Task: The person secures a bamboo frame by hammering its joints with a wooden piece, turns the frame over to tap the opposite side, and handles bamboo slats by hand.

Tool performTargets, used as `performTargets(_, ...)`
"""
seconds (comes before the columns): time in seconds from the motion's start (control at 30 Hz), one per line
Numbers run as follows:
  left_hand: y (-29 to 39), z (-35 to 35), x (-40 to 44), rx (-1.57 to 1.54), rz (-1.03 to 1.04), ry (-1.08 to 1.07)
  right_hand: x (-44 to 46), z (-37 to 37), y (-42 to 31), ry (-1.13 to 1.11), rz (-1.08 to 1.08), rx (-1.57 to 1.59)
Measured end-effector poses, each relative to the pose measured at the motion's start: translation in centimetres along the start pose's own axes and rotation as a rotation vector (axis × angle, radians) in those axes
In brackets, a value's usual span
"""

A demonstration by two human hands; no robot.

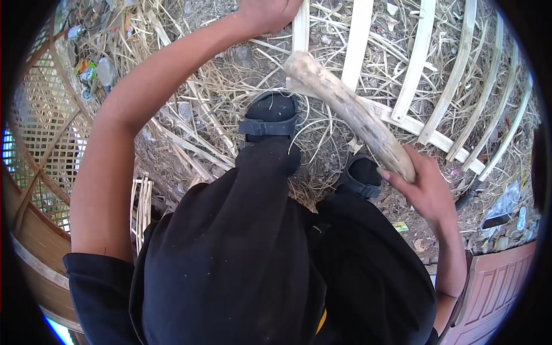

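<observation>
Head view: littered dirt ground (pixel 323 156) lies around the grip, a panelled door (pixel 497 293) below-right. The right hand (pixel 426 187) wraps one end of a thick stick (pixel 357 115) — its long axis slants up-left from there. Beyond its far end, the left hand (pixel 269 14) is cropped; its hold I cannot tell. Any print on the yellow packet (pixel 401 226) below the grip is too small to read.
</observation>
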State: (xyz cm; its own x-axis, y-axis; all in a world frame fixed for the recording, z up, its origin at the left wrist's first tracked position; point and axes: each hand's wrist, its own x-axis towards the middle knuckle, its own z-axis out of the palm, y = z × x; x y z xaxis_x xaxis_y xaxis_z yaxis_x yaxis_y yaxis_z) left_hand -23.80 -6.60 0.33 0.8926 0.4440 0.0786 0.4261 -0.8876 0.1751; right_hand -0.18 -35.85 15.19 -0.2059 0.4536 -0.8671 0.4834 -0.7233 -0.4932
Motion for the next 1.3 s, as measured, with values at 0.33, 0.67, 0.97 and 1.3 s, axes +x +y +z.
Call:
performTargets(0.33, -0.1, 0.6, -0.1, 0.013, -0.02, 0.004, -1.1, 0.8, -2.0, -0.035, 0.022, -0.106)
performTargets(0.67, -0.9, 2.2, 0.2, 0.348, 0.035, 0.066, -2.3, 2.4, -1.9, 0.262, -0.123, 0.276)
performTargets(0.97, -0.2, 0.6, 0.1, 0.015, 0.002, 0.041, -1.6, 1.1, -2.4, -0.01, -0.006, 0.099)
performTargets(1.3, 0.1, 0.0, 0.0, -0.042, -0.004, 0.036, -0.8, 3.7, -0.8, 0.147, -0.074, 0.04)
